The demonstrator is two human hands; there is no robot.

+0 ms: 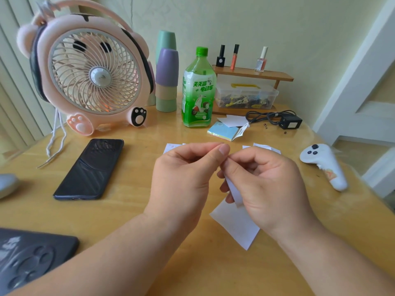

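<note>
Both of my hands meet above the middle of the wooden table [128, 210]. My left hand [183, 178] pinches the top edge of a white paper strip [235, 192] between thumb and forefinger. My right hand [265, 184] holds the same strip with curled fingers, and the strip hangs down inside its palm. A white paper sheet [237, 225] lies flat on the table beneath the right hand, partly hidden by it. More white paper pieces [171, 147] lie just beyond the hands, mostly covered.
A black phone [89, 169] lies at the left, a pink fan [89, 69] behind it. Stacked cups [166, 82], a green bottle [198, 90], a sticky-note pad [223, 131], a small shelf with a clear box [245, 95], a black adapter [290, 121] and a white controller [324, 165] surround the hands.
</note>
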